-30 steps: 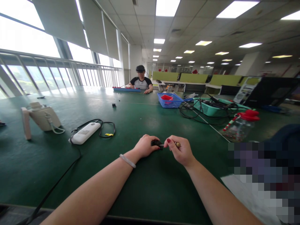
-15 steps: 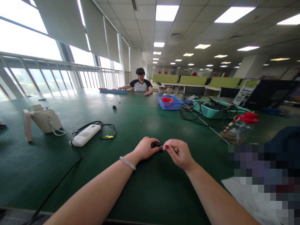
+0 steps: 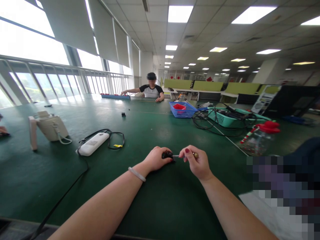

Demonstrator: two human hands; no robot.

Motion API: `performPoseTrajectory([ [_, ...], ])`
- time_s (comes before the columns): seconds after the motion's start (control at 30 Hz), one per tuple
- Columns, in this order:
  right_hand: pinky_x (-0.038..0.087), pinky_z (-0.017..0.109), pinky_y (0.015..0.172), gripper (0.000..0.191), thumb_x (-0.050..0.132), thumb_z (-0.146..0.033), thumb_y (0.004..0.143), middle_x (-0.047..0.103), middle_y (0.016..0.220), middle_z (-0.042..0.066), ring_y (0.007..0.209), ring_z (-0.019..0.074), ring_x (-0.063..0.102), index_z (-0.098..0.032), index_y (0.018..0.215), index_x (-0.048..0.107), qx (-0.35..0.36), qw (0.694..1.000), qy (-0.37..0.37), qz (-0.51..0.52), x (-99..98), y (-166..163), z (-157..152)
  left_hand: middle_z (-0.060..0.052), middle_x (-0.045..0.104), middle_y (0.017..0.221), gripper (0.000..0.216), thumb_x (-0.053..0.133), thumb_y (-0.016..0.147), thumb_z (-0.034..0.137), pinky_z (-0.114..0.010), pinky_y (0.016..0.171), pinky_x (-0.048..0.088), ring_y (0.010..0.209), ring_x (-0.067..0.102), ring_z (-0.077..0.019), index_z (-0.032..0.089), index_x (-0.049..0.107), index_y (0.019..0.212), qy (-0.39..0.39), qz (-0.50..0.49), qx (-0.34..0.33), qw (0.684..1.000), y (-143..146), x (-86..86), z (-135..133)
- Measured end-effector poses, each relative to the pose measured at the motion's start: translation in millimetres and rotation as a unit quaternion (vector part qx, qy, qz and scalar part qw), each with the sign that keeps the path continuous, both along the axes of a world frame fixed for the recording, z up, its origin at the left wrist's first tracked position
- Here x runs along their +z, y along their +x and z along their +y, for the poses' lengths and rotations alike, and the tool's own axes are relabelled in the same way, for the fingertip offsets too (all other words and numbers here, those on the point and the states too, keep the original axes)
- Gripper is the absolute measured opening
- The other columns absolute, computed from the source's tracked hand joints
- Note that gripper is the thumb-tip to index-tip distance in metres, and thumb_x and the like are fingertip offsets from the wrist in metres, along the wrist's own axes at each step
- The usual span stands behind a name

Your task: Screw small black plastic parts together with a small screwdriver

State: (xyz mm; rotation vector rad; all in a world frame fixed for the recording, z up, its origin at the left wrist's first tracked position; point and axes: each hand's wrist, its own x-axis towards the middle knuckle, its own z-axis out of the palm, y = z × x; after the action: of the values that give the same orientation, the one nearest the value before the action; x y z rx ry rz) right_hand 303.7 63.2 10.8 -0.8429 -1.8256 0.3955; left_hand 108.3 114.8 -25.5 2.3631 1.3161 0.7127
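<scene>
My left hand (image 3: 155,159) is closed around a small black part (image 3: 167,154) and rests on the green tabletop (image 3: 160,206). The fingers cover much of the part, and I cannot make out its exact kind. In my right hand (image 3: 200,165) is a screwdriver (image 3: 176,156), pinched by its handle and lying almost level. Its thin metal shaft points left, with the tip at the black part's right side; whether it sits inside the part is too small to tell.
A white power strip (image 3: 93,144) with black cable and a beige telephone-like device (image 3: 51,126) stand left. On the right are a blue basket (image 3: 183,111), a teal basket (image 3: 220,116), loose cables and a red-lidded jar (image 3: 262,136). A person (image 3: 151,90) sits opposite beside a long blue tray (image 3: 115,97).
My right hand has shifted right, away from my left hand, baring more of the screwdriver's shaft. My left hand stays put. The person's arm and the long blue tray have moved left.
</scene>
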Motion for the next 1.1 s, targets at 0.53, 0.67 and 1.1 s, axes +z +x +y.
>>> performPoseTrajectory([
  [0.53,0.047,0.025,0.048,0.03,0.065,-0.048,0.084,0.067,0.069,0.0,0.048,0.0112,0.056,-0.021,0.076,0.054,0.0,0.946,-0.159,0.284,-16.3,6.7,30.5,-0.004,0.068,0.105,0.035,0.072,0.074,0.035,-0.036,0.098,0.046,0.109,0.058,-0.0247,0.027,0.067,0.109,-0.004,-0.012,-0.002,1.0,-1.0,0.7,-4.8],
  [0.67,0.045,0.024,0.043,0.037,0.074,-0.049,0.073,0.068,0.064,0.0,0.043,0.0123,0.056,-0.022,0.079,0.049,0.002,0.89,-0.237,0.389,-28.0,7.7,42.2,-0.004,0.068,0.105,0.035,0.071,0.075,0.034,-0.036,0.097,0.046,0.107,0.059,-0.0242,0.027,0.067,0.109,-0.006,-0.015,-0.007,1.0,-0.9,1.0,-4.7],
  [1.1,0.052,0.025,0.044,0.019,0.069,-0.026,0.081,0.07,0.065,0.003,0.046,0.0131,0.059,-0.021,0.08,0.051,0.015,0.794,-0.34,0.504,-35.9,8.6,46.5,-0.005,0.067,0.105,0.035,0.07,0.076,0.035,-0.035,0.093,0.047,0.105,0.059,-0.0244,0.027,0.067,0.11,-0.01,-0.008,-0.003,1.0,-0.9,3.9,-7.2],
])
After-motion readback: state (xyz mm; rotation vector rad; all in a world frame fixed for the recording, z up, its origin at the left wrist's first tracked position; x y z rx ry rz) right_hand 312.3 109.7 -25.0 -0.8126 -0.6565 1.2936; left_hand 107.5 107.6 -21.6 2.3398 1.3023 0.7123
